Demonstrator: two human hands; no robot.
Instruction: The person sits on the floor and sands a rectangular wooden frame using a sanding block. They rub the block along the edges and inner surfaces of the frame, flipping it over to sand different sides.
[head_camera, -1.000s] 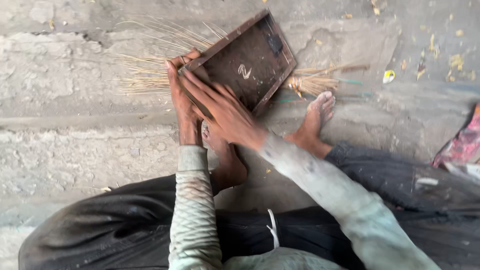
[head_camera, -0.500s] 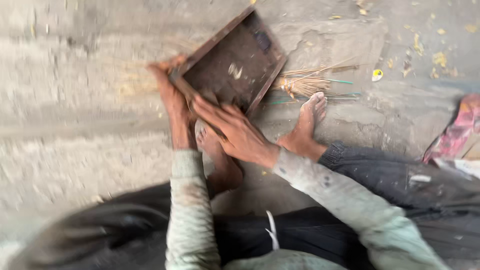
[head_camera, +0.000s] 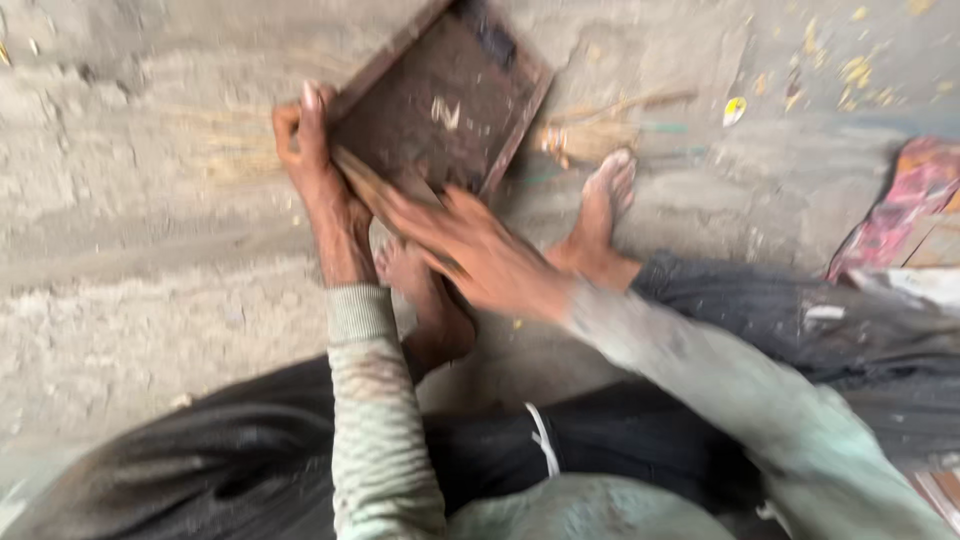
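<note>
Dark wooden tray (head_camera: 440, 105) tilted up off the concrete floor (head_camera: 130, 300) just beyond bare feet, left hand (head_camera: 315, 170) clamped on its near-left corner to steady it, right hand (head_camera: 470, 245) open-fingered, blurred, against its near edge.

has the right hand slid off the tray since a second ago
Yes. The right hand has slid from the tray's middle to its near edge, toward the person's bare foot; the wooden tray shows more bare bottom.

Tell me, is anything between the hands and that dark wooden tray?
Nothing visible is. The left hand already grips the tray's near corner, and the right hand lies against its lower edge. The picture is blurred, so the finer grip is unclear.
</note>
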